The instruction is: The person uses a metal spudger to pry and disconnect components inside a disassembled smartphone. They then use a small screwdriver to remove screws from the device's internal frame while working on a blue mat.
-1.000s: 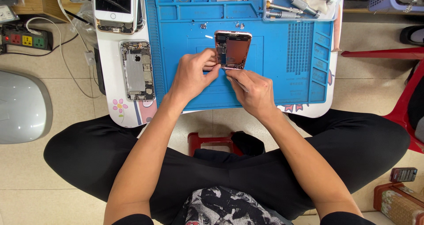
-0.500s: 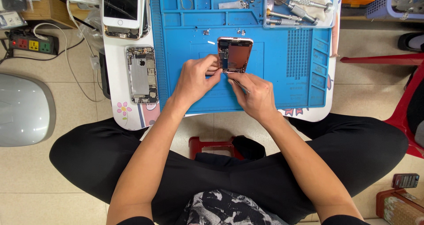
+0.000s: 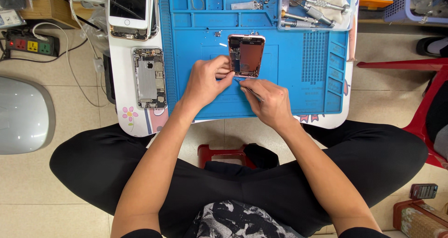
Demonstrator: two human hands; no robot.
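An opened phone body (image 3: pixel 247 55) with its insides showing lies on a blue repair mat (image 3: pixel 298 79). My left hand (image 3: pixel 205 81) pinches the phone's lower left edge with thumb and fingers. My right hand (image 3: pixel 268 102) grips thin metal tweezers (image 3: pixel 246 89), their tip pointing at the phone's bottom edge. Both hands sit close together just below the phone.
A second opened phone shell (image 3: pixel 148 78) and a white phone with a dark screen (image 3: pixel 129 7) lie left of the mat on a small white table (image 3: pixel 122 102). Screwdrivers and a cloth (image 3: pixel 317 7) fill a tray at the mat's top right. A power strip (image 3: pixel 29 44) lies on the floor.
My hands have pulled back slightly toward me; the tweezers' tip now sits just below the phone's bottom edge. The phone stays where it was on the mat.
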